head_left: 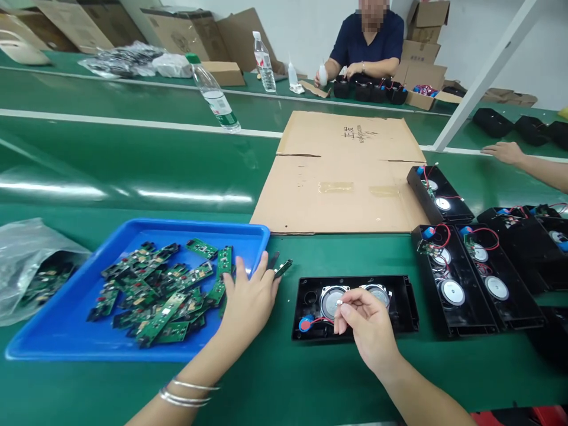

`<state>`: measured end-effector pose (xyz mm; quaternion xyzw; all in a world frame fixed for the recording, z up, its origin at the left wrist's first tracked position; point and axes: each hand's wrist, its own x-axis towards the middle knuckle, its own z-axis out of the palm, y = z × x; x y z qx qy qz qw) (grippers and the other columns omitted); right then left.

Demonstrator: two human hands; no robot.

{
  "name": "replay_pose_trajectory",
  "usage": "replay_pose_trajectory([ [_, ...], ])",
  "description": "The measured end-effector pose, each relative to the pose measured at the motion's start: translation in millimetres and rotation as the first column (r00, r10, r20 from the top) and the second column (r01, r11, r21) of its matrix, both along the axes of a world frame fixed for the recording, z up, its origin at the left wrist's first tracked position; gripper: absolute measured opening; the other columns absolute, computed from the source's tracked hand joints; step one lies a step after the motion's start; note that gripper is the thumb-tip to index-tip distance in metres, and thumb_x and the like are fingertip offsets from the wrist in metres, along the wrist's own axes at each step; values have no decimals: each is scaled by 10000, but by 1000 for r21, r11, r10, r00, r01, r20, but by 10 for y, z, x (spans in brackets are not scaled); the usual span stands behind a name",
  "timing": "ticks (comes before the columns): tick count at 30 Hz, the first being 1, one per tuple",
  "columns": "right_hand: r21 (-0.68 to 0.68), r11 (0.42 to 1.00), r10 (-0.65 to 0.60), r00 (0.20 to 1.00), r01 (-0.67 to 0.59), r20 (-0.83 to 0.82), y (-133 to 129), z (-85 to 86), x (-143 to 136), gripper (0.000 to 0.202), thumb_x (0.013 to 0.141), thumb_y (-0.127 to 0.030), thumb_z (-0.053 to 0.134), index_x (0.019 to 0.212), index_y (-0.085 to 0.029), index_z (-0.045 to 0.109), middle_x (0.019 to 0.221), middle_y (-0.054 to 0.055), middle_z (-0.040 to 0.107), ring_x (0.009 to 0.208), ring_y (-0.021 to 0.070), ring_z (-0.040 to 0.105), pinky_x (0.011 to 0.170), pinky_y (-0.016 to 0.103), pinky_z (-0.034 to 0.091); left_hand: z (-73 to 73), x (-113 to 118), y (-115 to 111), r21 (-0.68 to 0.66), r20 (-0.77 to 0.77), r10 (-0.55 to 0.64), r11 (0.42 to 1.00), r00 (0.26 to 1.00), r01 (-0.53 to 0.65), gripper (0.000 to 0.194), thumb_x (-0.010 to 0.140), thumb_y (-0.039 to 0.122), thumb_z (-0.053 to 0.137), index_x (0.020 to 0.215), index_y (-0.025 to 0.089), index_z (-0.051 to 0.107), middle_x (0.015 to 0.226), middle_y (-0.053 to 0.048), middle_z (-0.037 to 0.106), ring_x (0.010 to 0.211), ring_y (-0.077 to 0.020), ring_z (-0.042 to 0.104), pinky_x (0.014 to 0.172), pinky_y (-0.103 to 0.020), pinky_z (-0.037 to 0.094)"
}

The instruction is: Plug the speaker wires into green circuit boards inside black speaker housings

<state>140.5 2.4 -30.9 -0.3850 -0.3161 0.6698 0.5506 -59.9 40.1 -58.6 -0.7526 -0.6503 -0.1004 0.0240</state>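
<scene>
My right hand point(370, 328) pinches a small white connector point(339, 302) over an open black speaker housing point(406, 307). Two round speakers point(331, 303) sit inside the housing, partly covered by that hand. At its lower left lies a blue cylindrical part point(306, 323) with red wires. My left hand point(251, 296) spreads its fingers over the right rim of a blue tray point(53, 331), which holds a pile of green circuit boards point(164, 313). One circuit board point(283, 268) pokes out just beyond the left thumb and index finger; whether they touch it is unclear.
Several black housings with speakers point(452, 293) stand at the right. Flattened cardboard point(346, 207) lies ahead. A plastic bag of boards point(39, 278) is left of the tray. Across the bench sits a person point(370, 47); another person's hand point(506, 152) reaches in from the right. A water bottle point(217, 100) stands beyond.
</scene>
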Motion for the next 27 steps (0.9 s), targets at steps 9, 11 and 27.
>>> replay_pose_trajectory([
  [9,79,997,-22,993,13,115,-44,-8,20,172,773,-363,702,779,-199,650,591,-23,611,497,105,580,536,254,522,-105,-72,62,-36,256,48,999,965,-40,336,915,296,369,1074,132,615,1195,-166,652,1167,-412,536,918,-610,434],
  [11,89,996,-22,994,12,104,-26,-25,31,168,786,-363,694,789,-204,641,600,-25,614,511,107,585,555,261,527,-85,-43,62,-38,310,75,997,948,-66,347,916,302,365,1105,135,603,1156,-156,676,1138,-375,572,915,-552,466],
  [27,394,908,-149,768,-144,623,220,334,-302,130,899,-284,486,831,-206,565,661,-11,533,539,102,478,494,219,408,337,106,-200,86,854,-145,986,500,140,434,946,358,361,1319,189,503,838,-46,595,761,-179,596,696,-308,534],
])
